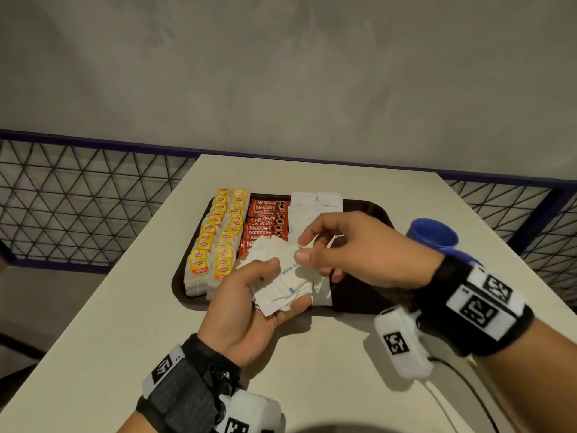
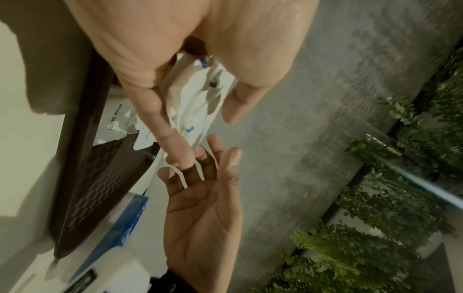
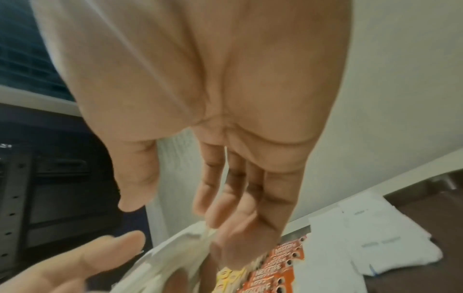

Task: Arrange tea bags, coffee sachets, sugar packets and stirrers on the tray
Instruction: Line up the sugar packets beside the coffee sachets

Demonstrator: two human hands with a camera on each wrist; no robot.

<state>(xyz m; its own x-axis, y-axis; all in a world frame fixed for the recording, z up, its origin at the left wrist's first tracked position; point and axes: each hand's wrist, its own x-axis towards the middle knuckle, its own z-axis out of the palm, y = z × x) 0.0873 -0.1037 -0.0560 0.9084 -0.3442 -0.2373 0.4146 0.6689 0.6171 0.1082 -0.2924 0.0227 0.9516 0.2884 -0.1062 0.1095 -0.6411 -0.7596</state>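
My left hand (image 1: 288,284) is palm up over the tray's front edge and grips a loose bunch of white sugar packets (image 1: 281,296), thumb on top. The left wrist view shows the same bunch (image 2: 198,99) between thumb and fingers. My right hand (image 1: 307,248) reaches in from the right, and its fingertips touch the top of the bunch. In the right wrist view its fingers (image 3: 208,210) are fairly straight and the thumb stands apart. The brown tray (image 1: 368,214) holds yellow tea bags (image 1: 215,242), red coffee sachets (image 1: 268,220) and rows of sugar packets (image 1: 315,207). No stirrers are visible.
A blue cup (image 1: 432,232) stands on the white table (image 1: 125,339), just right of the tray. The tray's right part is bare. A wire-mesh railing (image 1: 78,198) runs behind the table on both sides. A cable (image 1: 462,389) lies at the front right.
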